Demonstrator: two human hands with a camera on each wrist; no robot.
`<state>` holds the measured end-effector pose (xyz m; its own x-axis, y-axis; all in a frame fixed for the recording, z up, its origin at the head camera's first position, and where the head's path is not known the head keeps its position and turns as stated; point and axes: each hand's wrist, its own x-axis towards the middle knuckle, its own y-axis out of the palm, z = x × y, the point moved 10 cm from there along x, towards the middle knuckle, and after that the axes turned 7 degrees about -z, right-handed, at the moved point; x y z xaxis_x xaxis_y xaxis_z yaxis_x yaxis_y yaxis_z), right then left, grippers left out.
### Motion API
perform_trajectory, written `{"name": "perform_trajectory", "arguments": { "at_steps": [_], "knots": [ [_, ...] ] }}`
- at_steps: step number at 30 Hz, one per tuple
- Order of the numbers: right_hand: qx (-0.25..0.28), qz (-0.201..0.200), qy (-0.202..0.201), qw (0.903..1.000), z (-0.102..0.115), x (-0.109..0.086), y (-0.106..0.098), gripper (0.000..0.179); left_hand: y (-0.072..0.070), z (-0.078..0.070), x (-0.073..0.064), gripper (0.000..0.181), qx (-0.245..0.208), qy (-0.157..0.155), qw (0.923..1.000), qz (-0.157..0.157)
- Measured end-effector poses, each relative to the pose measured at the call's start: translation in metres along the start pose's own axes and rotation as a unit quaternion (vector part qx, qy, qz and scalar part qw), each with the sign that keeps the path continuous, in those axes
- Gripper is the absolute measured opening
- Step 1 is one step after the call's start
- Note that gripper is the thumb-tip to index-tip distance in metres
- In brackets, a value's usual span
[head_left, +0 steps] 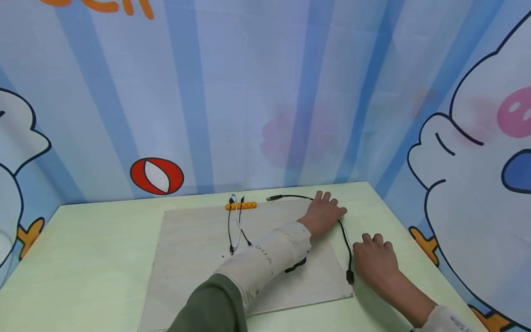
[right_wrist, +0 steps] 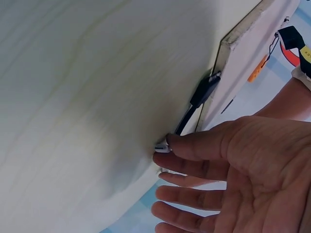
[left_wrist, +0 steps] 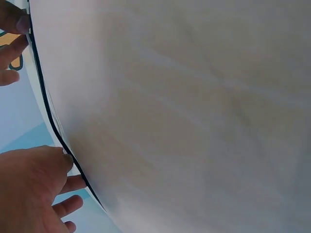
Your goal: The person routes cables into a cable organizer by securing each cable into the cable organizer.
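Observation:
A black cable (head_left: 345, 237) runs along the right edge of a pale board (head_left: 182, 258). It has a USB plug (head_left: 274, 198) at the far end and a thick black block (right_wrist: 206, 87) near the front corner. My left hand (head_left: 323, 214) pinches the cable at the board's far right, its other fingers spread, as the left wrist view (left_wrist: 34, 184) shows. Nearer me, my right hand (head_left: 375, 256) pinches the cable between thumb and forefinger. A small silver-white piece (right_wrist: 163, 147) shows at those fingertips; its kind is unclear. The right hand's other fingers are extended.
An orange cable holder (head_left: 248, 205) sits at the board's back edge, with black and white cables (head_left: 238, 226) hanging from it over the board. The pale table (head_left: 103, 258) extends to the left. Behind it hangs a blue striped cloth (head_left: 249, 92) with cartoon figures.

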<state>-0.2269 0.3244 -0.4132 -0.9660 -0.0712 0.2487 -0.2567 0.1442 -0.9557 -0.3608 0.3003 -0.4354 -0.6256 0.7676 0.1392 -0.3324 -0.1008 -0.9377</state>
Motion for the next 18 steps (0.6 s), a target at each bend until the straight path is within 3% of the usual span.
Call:
{"name": "perform_trajectory", "arguments": {
  "at_steps": [5, 18],
  "knots": [
    [0.003, -0.027, -0.004, 0.9996, 0.003, 0.0, -0.002, 0.013, -0.002, 0.001, 0.002, 0.046, -0.007, -0.01, 0.9998, -0.019],
    [0.003, 0.013, 0.015, 0.9998, 0.002, 0.004, 0.004, 0.009, -0.009, 0.0, 0.002, 0.039, -0.002, -0.008, 0.9989, -0.045]
  ]
}}
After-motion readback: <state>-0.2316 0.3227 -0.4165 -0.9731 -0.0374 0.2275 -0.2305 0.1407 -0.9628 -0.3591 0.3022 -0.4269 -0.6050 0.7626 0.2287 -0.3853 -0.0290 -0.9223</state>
